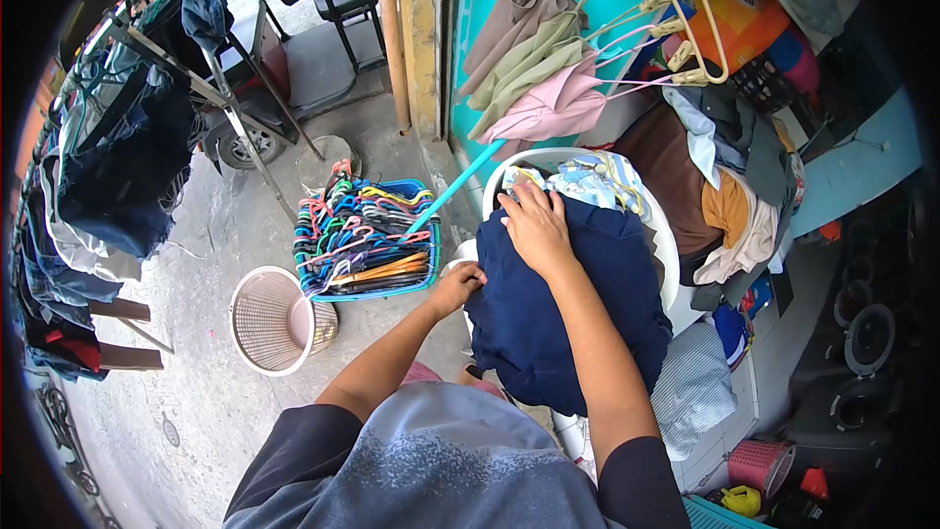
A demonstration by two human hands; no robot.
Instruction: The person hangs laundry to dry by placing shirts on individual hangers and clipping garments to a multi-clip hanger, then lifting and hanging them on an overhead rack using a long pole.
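Note:
A large dark navy garment (573, 309) lies bunched over the near side of a white tub (494, 176). Its exact kind cannot be made out. My left hand (458, 289) is closed at the garment's left edge, pinching the cloth. On top of its far left part rests my right hand (536, 227), palm down with the fingers spread. Beyond those fingertips, white, yellow and blue printed cloth (602, 179) shows inside the tub.
A blue basket (436, 225) of many hangers stands left of the tub, beside a white slatted basket (264, 318). Piled clothes (666, 157) lie at right. Clothes hang on a rack (137, 152) at left and on a clip hanger (720, 10) above.

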